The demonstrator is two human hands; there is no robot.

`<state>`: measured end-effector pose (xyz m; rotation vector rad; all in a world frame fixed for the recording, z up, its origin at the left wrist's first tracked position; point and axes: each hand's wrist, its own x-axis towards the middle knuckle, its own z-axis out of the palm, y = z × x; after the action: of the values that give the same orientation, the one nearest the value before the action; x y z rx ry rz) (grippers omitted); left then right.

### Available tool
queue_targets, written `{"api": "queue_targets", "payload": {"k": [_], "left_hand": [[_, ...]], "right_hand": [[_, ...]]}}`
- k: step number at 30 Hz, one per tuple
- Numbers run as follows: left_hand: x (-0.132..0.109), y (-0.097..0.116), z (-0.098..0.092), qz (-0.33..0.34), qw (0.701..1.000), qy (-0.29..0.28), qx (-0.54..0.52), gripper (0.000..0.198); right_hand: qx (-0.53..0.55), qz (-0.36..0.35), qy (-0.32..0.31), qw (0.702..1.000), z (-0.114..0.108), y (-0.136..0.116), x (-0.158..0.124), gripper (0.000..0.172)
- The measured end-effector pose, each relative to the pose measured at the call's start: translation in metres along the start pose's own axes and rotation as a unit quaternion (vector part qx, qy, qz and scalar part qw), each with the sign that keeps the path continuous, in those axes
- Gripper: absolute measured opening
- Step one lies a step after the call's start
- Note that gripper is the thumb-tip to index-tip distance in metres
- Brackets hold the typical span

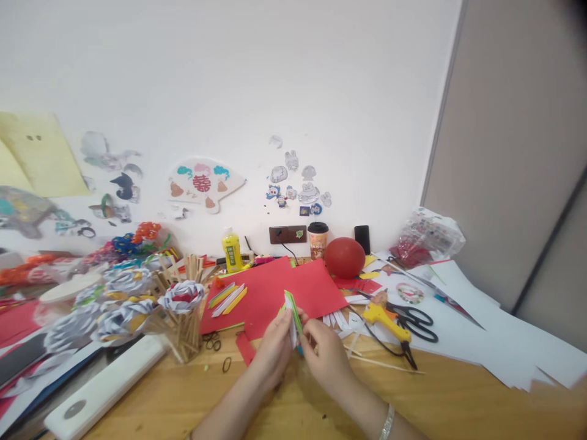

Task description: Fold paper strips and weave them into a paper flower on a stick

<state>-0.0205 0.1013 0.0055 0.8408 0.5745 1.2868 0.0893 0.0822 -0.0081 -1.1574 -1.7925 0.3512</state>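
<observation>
Grip: left hand [274, 346] and right hand [326, 352] pinching the paper [293, 313].
Forward of the worktop's [449, 394] back edge, I judge it light, easily creased: best pinched along its sides.

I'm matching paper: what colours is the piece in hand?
The paper is green and white, best seen in the head view.

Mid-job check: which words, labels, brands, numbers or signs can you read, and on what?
"囍", in red: fan-shaped cutout on the wall.
Yellow-green bottle: label lettering too blurred to read.
Lidded cup: markings too small to read.
Clear plastic bag: markings too blurred to read.
Green-and-white paper in left hand and right hand: no text visible.
</observation>
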Motion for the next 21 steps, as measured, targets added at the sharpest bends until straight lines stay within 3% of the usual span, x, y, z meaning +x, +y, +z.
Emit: {"api": "queue_targets", "payload": {"k": [4, 10, 17, 21], "left_hand": [[-0.0005, 0.0003, -0.0014, 0.001, 1.000, -0.028, 0.015, 0.019], [-0.0018, 0.0020, -0.0004, -0.004, 0.999, -0.039, 0.001, 0.017], [-0.0036, 0.0036, 0.0042, -0.007, 0.999, -0.019, -0.034, 0.019], [-0.0033, 0.0074, 0.0069, -0.038, 0.995, -0.037, -0.084, 0.033]], "right_hand": [[-0.092, -0.059, -0.040, 0.993, -0.0029, -0.0008, -0.0003, 0.013], [-0.180, -0.077, -0.093, 0.976, -0.0035, 0.0008, -0.0013, 0.023], [-0.267, -0.073, -0.090, 0.957, -0.0018, -0.0021, -0.0011, 0.026], [-0.261, -0.061, -0.091, 0.959, 0.0013, -0.0032, -0.0019, 0.027]]}}
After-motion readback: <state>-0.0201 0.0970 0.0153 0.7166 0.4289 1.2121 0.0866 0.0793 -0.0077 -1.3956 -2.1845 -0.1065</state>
